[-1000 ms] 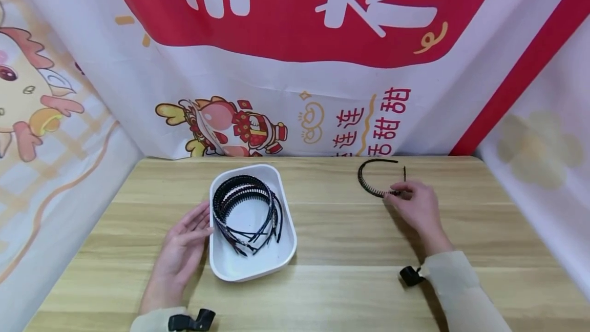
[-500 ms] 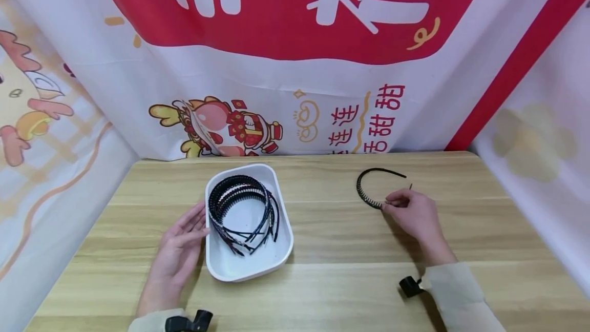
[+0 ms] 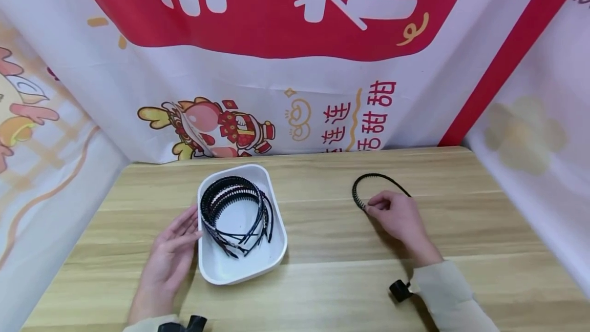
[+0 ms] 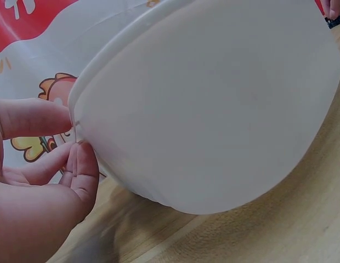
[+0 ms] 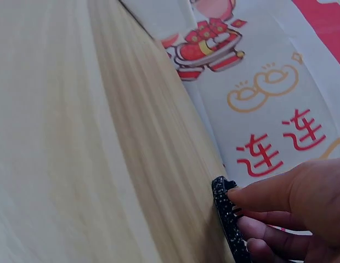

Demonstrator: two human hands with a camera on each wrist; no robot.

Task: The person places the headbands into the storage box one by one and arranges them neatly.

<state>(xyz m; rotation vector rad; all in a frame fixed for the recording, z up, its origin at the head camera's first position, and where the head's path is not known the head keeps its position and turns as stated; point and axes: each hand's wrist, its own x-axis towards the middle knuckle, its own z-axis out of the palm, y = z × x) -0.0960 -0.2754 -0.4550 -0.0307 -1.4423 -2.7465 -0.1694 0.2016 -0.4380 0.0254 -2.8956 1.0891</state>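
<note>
A thin black toothed headband (image 3: 354, 191) is pinched between the thumb and fingers of my right hand (image 3: 395, 216), at the right of the head view. Its far end passes behind the hand. Pale specks show on the band (image 5: 224, 211) in the right wrist view. My left hand (image 3: 168, 260) touches the left side of a white plastic bin (image 3: 272, 257), its fingers extended along the outer wall and the thumb at the rim. Inside the bin, several dark headbands (image 3: 214, 194) lie nested together, their ends crossing near the middle.
Bin and hands are over a wood-grain table (image 3: 318, 250). A printed white and red cloth (image 3: 276, 29) hangs along the table's back edge, with more cloth (image 3: 530, 132) on both sides. A black wrist-camera mount (image 3: 400, 291) sits by the right sleeve.
My right hand has drawn the headband slightly toward me and turned it, so its free tip swings behind the hand. The left hand stays against the bin. The whole head view has shifted.
</note>
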